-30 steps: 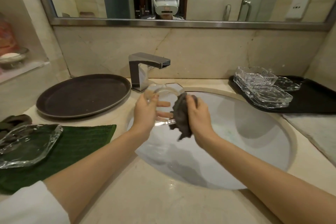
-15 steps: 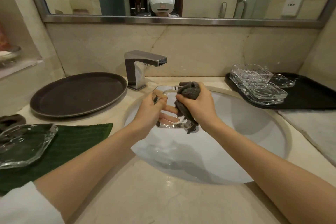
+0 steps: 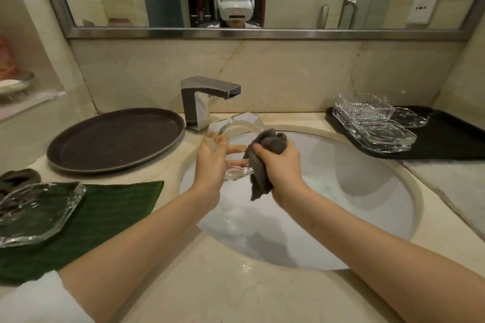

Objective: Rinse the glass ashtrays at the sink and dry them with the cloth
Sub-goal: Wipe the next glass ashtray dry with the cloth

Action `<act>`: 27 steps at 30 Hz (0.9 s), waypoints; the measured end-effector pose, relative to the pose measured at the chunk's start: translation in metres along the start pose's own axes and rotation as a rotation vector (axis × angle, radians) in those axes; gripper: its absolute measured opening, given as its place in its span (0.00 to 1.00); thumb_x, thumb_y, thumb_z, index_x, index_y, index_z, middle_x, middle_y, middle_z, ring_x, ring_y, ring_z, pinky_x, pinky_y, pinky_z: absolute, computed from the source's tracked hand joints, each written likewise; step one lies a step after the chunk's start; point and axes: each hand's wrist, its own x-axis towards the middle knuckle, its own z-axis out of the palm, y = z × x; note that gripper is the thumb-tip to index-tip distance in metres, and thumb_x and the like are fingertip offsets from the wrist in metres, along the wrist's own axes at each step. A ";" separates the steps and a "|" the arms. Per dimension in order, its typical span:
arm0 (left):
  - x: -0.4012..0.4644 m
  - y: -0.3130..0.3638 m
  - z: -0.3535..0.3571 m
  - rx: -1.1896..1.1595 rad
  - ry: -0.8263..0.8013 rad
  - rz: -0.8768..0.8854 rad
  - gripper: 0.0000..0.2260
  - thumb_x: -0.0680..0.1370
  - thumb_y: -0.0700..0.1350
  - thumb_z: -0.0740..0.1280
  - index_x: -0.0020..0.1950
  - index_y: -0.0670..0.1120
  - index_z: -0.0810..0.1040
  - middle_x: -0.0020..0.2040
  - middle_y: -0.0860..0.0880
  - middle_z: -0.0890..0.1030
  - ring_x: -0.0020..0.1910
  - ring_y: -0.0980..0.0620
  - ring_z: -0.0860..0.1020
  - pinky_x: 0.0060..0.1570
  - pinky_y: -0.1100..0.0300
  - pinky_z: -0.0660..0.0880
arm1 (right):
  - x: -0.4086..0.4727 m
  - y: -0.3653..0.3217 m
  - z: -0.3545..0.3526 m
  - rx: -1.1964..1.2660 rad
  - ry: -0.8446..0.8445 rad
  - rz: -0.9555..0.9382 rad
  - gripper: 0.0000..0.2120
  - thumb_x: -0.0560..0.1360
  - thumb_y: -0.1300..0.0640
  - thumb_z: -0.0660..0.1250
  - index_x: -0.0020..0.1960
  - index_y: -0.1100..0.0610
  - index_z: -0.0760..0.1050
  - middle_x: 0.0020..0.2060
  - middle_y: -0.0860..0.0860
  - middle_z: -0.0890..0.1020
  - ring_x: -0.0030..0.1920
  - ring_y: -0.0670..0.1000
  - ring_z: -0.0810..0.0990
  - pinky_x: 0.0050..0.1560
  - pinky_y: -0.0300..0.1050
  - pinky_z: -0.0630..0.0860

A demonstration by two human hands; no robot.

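Glass ashtrays [image 3: 372,123] stacked on black tray [image 3: 451,139].

No legible text anywhere.

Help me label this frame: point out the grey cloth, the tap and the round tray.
grey cloth [image 3: 270,143]: head view, bunched top above the right hand.
tap [image 3: 210,90]: head view, top of the spout.
round tray [image 3: 115,139]: head view, flat middle.

I note the sink [image 3: 367,217] at centre, the tap [image 3: 204,102] behind it. Over the basin, my left hand [image 3: 210,165] holds an ashtray [image 3: 236,128]; my right hand [image 3: 280,168], just beside, grips the cloth [image 3: 265,149]. Round tray [image 3: 115,139] lies left, mat [image 3: 105,215] before it, bearing another ashtray [image 3: 36,212]. Stacked ashtrays [image 3: 372,123] sit on the right tray [image 3: 451,139].
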 end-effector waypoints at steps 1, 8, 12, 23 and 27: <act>0.000 0.001 0.000 0.052 -0.039 -0.009 0.09 0.81 0.46 0.59 0.60 0.48 0.69 0.46 0.49 0.83 0.38 0.53 0.82 0.39 0.57 0.77 | 0.007 -0.006 -0.006 -0.080 0.023 -0.075 0.12 0.68 0.59 0.73 0.45 0.49 0.71 0.48 0.55 0.81 0.50 0.58 0.80 0.56 0.57 0.76; 0.004 0.017 -0.010 0.286 -0.354 -0.075 0.09 0.77 0.49 0.65 0.56 0.48 0.74 0.49 0.46 0.82 0.40 0.49 0.82 0.34 0.62 0.76 | 0.023 -0.044 -0.055 -0.595 -0.512 -0.235 0.10 0.68 0.63 0.73 0.45 0.54 0.75 0.40 0.54 0.82 0.41 0.54 0.82 0.45 0.52 0.80; -0.004 0.012 -0.001 0.395 -0.337 0.085 0.06 0.80 0.46 0.61 0.51 0.45 0.75 0.38 0.47 0.82 0.29 0.51 0.81 0.26 0.66 0.73 | 0.013 -0.039 -0.043 -0.551 -0.551 -0.242 0.12 0.68 0.62 0.73 0.45 0.50 0.73 0.38 0.50 0.81 0.39 0.49 0.81 0.41 0.44 0.78; 0.001 0.014 -0.004 0.083 0.122 0.187 0.03 0.79 0.46 0.62 0.49 0.47 0.74 0.37 0.47 0.81 0.23 0.58 0.77 0.25 0.68 0.73 | -0.023 -0.006 -0.004 0.119 -0.076 -0.019 0.15 0.71 0.60 0.68 0.56 0.55 0.69 0.45 0.59 0.82 0.38 0.56 0.84 0.44 0.56 0.81; 0.001 0.008 -0.003 0.089 0.149 0.156 0.05 0.80 0.46 0.61 0.52 0.46 0.74 0.38 0.47 0.81 0.24 0.58 0.78 0.25 0.69 0.73 | -0.018 -0.006 -0.005 0.023 -0.064 -0.027 0.15 0.71 0.63 0.69 0.53 0.54 0.68 0.46 0.58 0.81 0.39 0.54 0.84 0.44 0.53 0.81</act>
